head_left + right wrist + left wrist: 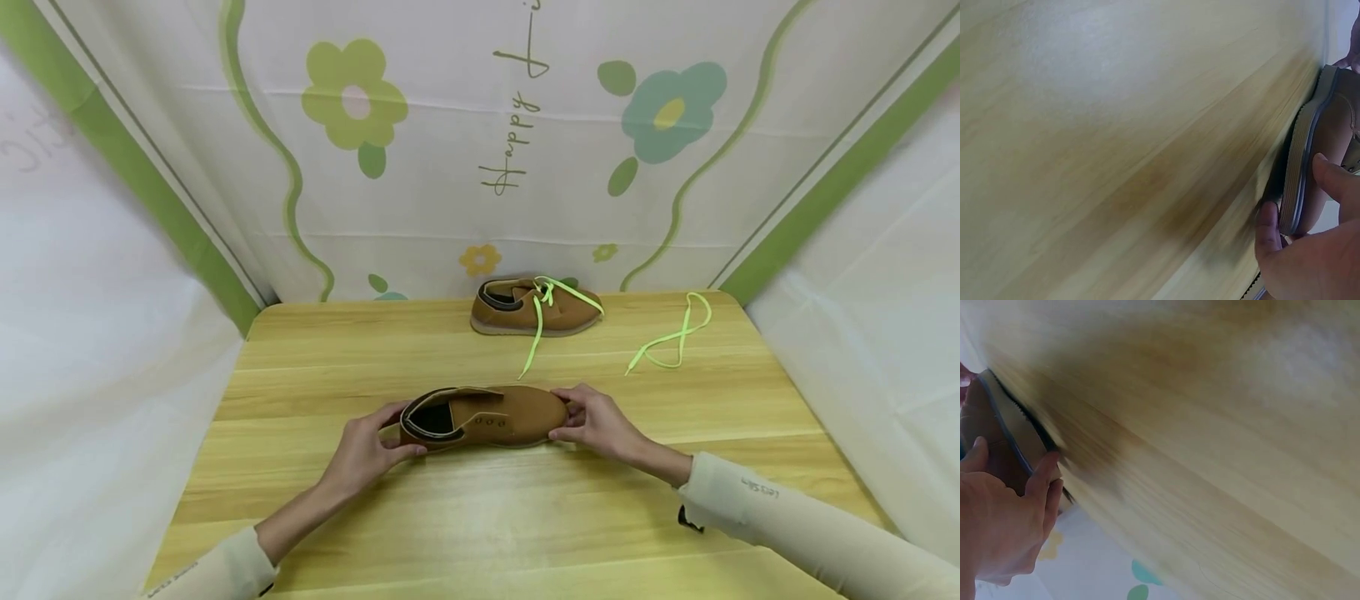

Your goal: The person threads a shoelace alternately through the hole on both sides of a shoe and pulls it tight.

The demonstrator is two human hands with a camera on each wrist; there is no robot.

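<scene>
A brown leather shoe with no lace in its eyelets lies sideways between my two hands, toe to the right. My left hand grips it at the heel, thumb on the near side and fingers on the far side. At the toe, my right hand pinches the shoe's front end. The right wrist view shows the right thumb on the upper and a finger at the edge of the pale ridged sole. In the left wrist view, the left hand holds the heel end, with fingers against the sole.
Behind it, at the table's far edge, sits a matching brown shoe with a bright yellow-green lace tied on it. A loose yellow-green lace lies looped at the far right of the wooden table. Flower-printed curtain hangs behind.
</scene>
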